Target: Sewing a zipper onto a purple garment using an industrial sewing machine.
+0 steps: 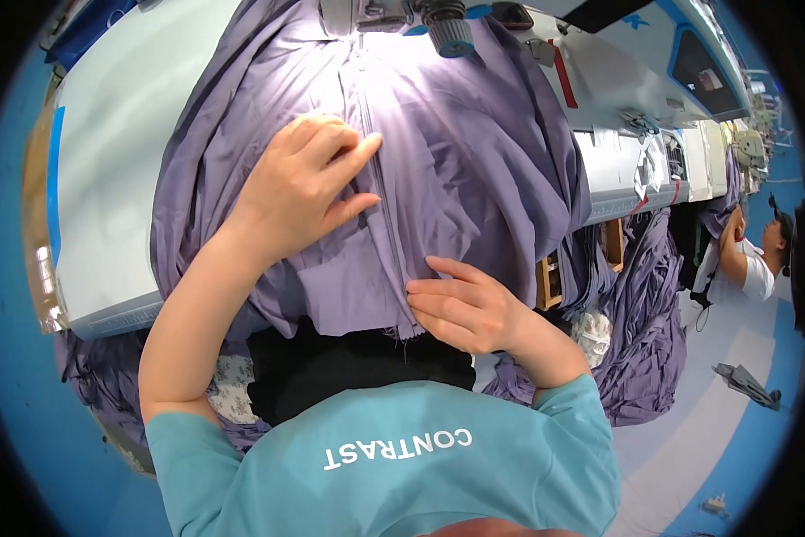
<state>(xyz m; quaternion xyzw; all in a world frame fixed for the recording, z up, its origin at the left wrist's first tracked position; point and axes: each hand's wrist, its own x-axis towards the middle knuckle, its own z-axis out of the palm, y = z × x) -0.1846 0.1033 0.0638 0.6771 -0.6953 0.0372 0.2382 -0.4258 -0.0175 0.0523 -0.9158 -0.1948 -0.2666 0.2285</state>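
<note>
Seam (387, 215) in purple cloth (447, 179) under my hands: long axis from sewing machine (451, 36) toward me | left hand (308, 179) nearer machine, thumb and index apart, tips at seam | right hand (463, 309) at near end, fingers together; pinching, I can't tell

Person's left hand (299, 183), index (357, 157) extended, thumb (356, 208) apart from it, other fingers curled, left forearm (207, 304) slanting back from knuckles, right hand (474, 309) bodyward of left fingertips, fingers nearly straight, topmost spread, thumb hidden, right forearm (550, 347) behind them
</note>
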